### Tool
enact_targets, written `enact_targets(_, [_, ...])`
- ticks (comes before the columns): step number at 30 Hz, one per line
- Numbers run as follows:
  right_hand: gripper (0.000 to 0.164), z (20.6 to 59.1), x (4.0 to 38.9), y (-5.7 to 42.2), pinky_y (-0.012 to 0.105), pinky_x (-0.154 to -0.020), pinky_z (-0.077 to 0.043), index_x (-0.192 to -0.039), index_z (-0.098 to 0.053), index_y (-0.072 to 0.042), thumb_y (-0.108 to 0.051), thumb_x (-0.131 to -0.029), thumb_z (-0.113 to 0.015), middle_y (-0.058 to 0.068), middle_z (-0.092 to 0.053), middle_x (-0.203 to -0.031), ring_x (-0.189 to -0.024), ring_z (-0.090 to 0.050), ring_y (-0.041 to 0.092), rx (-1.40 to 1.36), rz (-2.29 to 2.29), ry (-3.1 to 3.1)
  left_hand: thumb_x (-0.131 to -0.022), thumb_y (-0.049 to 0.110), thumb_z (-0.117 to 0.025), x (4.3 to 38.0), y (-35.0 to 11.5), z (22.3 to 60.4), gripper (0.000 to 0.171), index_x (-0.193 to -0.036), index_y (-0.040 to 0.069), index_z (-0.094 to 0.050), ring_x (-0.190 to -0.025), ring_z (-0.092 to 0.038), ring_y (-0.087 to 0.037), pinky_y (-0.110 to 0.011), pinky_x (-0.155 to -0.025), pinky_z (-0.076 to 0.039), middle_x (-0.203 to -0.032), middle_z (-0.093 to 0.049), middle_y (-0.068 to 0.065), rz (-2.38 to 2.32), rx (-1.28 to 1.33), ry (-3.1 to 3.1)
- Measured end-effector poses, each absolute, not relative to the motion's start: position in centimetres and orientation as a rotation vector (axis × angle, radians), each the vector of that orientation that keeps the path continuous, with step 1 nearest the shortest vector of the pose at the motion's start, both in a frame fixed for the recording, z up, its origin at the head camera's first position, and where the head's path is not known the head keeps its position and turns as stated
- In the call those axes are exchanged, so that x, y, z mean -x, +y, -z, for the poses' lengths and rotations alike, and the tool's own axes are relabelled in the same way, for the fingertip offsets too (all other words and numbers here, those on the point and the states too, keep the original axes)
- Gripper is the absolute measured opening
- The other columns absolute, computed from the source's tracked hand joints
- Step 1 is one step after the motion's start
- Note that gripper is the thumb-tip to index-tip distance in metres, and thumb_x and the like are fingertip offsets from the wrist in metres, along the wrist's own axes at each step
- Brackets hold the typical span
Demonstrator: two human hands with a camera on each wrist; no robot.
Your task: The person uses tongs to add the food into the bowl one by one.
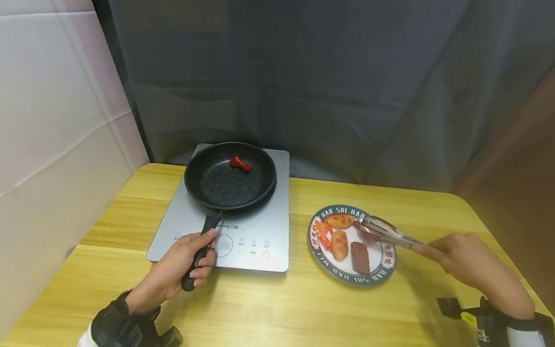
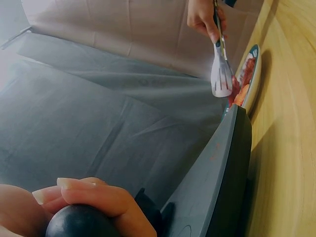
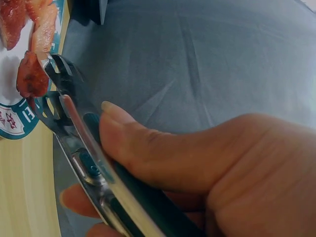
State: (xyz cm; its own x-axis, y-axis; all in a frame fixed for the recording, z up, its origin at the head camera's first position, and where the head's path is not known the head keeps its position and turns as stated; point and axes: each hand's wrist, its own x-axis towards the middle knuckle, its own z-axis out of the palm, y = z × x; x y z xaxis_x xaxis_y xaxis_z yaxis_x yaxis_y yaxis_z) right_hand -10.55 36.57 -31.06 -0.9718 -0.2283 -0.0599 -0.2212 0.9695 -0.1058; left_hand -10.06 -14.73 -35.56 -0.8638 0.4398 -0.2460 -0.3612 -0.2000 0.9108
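Tabletop (image 1: 277, 313), pan (image 1: 223, 185) over cooktop (image 1: 275, 226), gap to plate (image 1: 347, 276), tongs (image 1: 392, 235) crossing rim (image 1: 379, 274)

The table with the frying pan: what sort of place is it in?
Probably a makeshift cooking corner, perhaps staged: a flat hob and a plate of food share the table, and grey cloth hangs close behind.

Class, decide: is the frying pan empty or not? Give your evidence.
Not empty: in the head view, one small red piece lies inside the frying pan.
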Motion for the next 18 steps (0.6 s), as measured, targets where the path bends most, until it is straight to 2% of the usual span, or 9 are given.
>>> enact_targets(7, [0.033, 31.0, 10.5, 36.9, 0.037, -0.057, -0.043, -0.092, -0.076, -0.012, -0.039, -0.096, -0.057, -0.01, -0.056, -0.062, -0.056, -0.048, 0.009, 0.347, 0.146, 3.061, -0.105, 0.036, -0.038, 10.1, -14.7, 35.5, 0.034, -0.096, 0.003, -0.034, -0.042, -0.031, -0.005, -0.018, -0.038, -0.034, -0.062, -0.034, 0.003, -2.096, -0.097, 1.565])
enact_targets(15, [0.04, 30.3, 10.5, 37.1, 0.051, -0.066, -0.05, -0.099, -0.075, -0.006, -0.042, -0.095, -0.057, 0.008, -0.069, -0.083, -0.068, -0.061, 0.019, 0.284, 0.147, 3.041, -0.105, 0.036, -0.038, 10.0, -14.8, 35.5, 0.034, -0.095, 0.004, -0.034, -0.042, -0.031, -0.005, -0.018, -0.037, -0.034, -0.061, -0.034, 0.003, -2.096, -0.096, 1.566])
enact_targets(18, [0.042, 29.9, 10.4, 36.9, 0.05, -0.065, -0.05, -0.102, -0.074, -0.004, -0.042, -0.096, -0.057, 0.01, -0.069, -0.085, -0.07, -0.062, 0.023, 0.269, 0.157, 3.045, -0.105, 0.036, -0.038, 10.0, -14.8, 35.5, 0.034, -0.095, 0.004, -0.034, -0.042, -0.031, -0.005, -0.018, -0.037, -0.034, -0.061, -0.034, 0.003, -2.095, -0.09, 1.571])
